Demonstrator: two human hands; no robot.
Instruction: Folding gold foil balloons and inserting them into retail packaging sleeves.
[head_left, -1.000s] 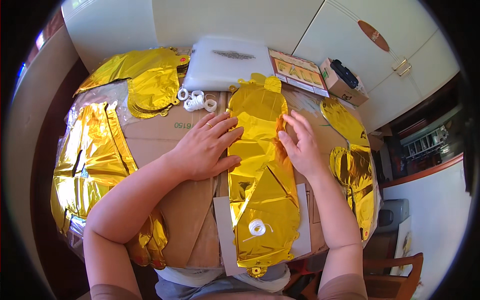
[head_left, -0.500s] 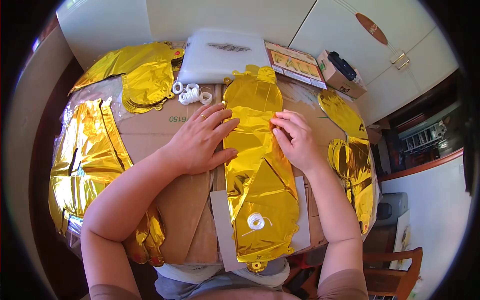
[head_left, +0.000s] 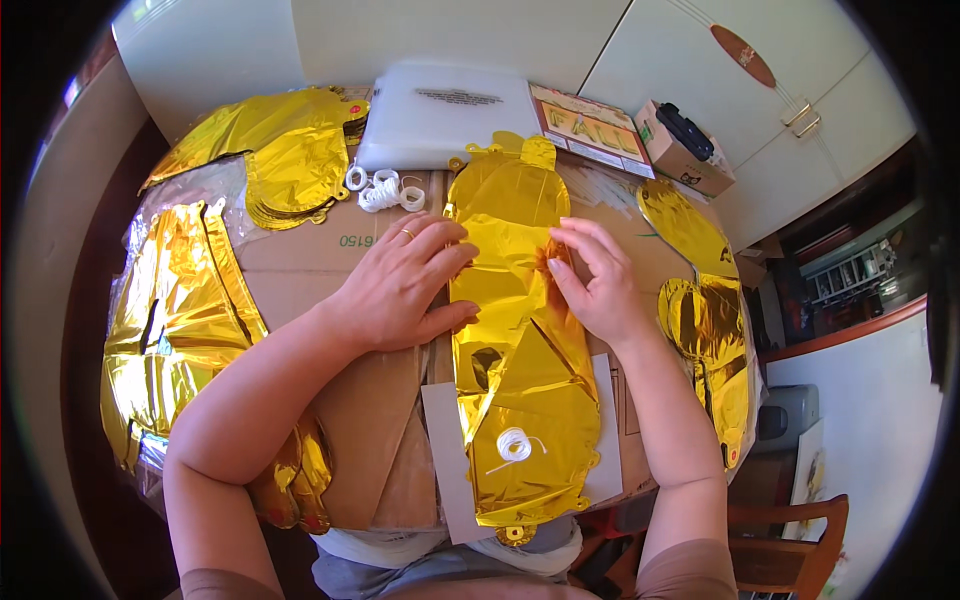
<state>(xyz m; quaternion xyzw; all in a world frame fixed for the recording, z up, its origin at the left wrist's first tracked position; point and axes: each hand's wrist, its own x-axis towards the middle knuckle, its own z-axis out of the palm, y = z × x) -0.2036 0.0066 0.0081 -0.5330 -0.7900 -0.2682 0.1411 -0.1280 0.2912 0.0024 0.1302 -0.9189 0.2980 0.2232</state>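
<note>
A gold foil balloon [head_left: 520, 390], flat and folded over on itself, lies lengthwise in front of me on a grey-white card [head_left: 448, 450]. My left hand [head_left: 405, 285] rests at its left edge, fingers stretched out and thumb apart, the tips touching the foil. At the right edge is my right hand [head_left: 600, 275], its fingers bent and the thumb parted from them, touching the foil by a creased, reddish-reflecting patch. A small coil of white string [head_left: 514, 445] lies on the lower part of the balloon.
Brown cardboard [head_left: 300, 285] covers the table. More gold foil balloons [head_left: 180, 310] lie at left, far left and right [head_left: 715, 330]. Beyond my hands are white string rolls [head_left: 383, 190], a clear plastic pack [head_left: 445, 120], a printed card [head_left: 590, 128] and a small box [head_left: 680, 150].
My right thumb and fingers have spread apart at the balloon's edge. My left fingers have shifted slightly, and the foil's creases and reflections have changed.
</note>
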